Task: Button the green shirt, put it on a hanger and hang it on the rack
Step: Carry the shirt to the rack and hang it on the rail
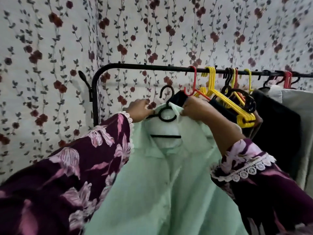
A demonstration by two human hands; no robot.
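Note:
The pale green shirt point(169, 175) hangs in front of me on a black hanger point(165, 114), its front closed down the button line. The hanger's hook points up, below the black rack bar point(152, 67) and not on it. My left hand point(138, 110) grips the left shoulder of the shirt and hanger. My right hand point(193, 106) pinches the collar at the right of the hanger's neck. Both hands are held up just under the bar.
Red, yellow and black empty hangers point(220, 92) crowd the bar to the right, followed by dark and grey garments point(279, 119). The bar's left stretch, above the shirt, holds nothing. The rack's upright post point(95, 99) stands at left before a floral curtain.

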